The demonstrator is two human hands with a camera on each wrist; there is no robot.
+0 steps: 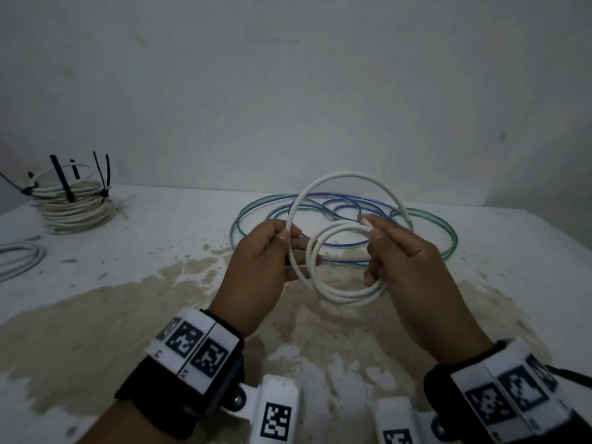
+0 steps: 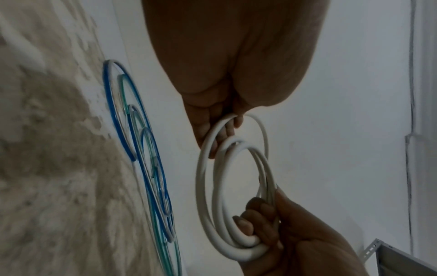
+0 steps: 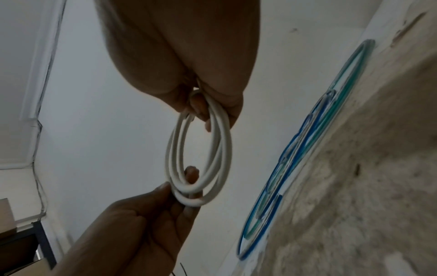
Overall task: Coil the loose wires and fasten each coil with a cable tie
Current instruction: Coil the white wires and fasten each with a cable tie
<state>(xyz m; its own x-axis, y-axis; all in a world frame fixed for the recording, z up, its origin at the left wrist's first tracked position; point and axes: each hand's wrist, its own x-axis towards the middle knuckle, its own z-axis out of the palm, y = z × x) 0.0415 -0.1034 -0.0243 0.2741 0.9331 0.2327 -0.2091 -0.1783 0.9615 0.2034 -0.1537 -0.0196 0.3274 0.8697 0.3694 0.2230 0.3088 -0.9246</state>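
Head view: white wire point(image 1: 336, 232) is up off the table point(image 1: 128, 251), between my hands, half coiled.
Right hand point(image 1: 403, 267): my fingers curl round the gathered loops, thumb and forefinger pinching the wire's end.
Left hand point(image 1: 266, 254): I pinch the one wide loop.
Do it well: I'd shrink that loop to match, lay it flush, keep my right hand firm.
Waiting: blue and green wires point(image 1: 442, 225) lie loose behind.

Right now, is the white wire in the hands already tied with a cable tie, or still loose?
Still loose: the white wire sits in uneven loops held by the left hand and right hand, with no tie visible around it.
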